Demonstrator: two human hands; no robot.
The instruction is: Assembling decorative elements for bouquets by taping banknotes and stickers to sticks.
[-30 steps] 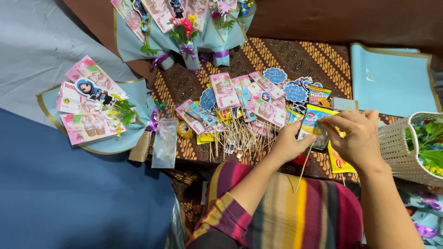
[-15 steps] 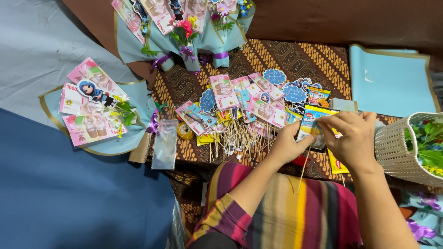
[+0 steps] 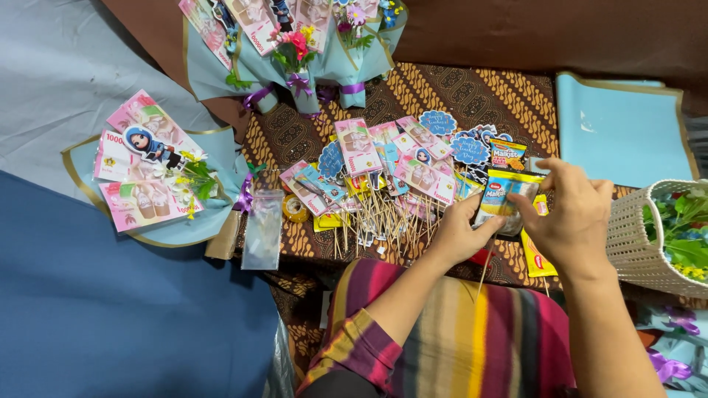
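1. Both hands sit a touch lower in the frame than half a second ago, and the packet between them shows more of its front; everything else on the cloth has kept its place.
2. At centre right, the left hand (image 3: 459,234) pinches the lower left edge of a small blue-and-yellow snack packet (image 3: 505,197) between thumb and fingers.
3. From the right, the right hand (image 3: 571,217) curls over the packet's right side, fingers bent and pressed close together on it, hiding that edge.
4. A thin wooden stick (image 3: 484,271) runs down from under the packet toward the striped lap.
5. Just left of the hands, in the middle of the frame, lies a heap of pink banknotes on sticks (image 3: 383,177), touching paper cut-out toppers (image 3: 457,140) above.
6. More yellow sachets (image 3: 537,254) lie partly under the right hand.
7. At the right edge stands a white woven basket (image 3: 634,243) with green leaves, close beside the right wrist.
8. At left, a finished pale-blue bouquet of banknotes (image 3: 147,177) lies well apart; others (image 3: 295,44) lean at top centre.
9. Upper right holds pale-blue wrapping sheets (image 3: 619,129).
10. A clear plastic sleeve (image 3: 263,232) and a tape roll (image 3: 295,208) lie left of centre on the brown batik cloth (image 3: 472,88).
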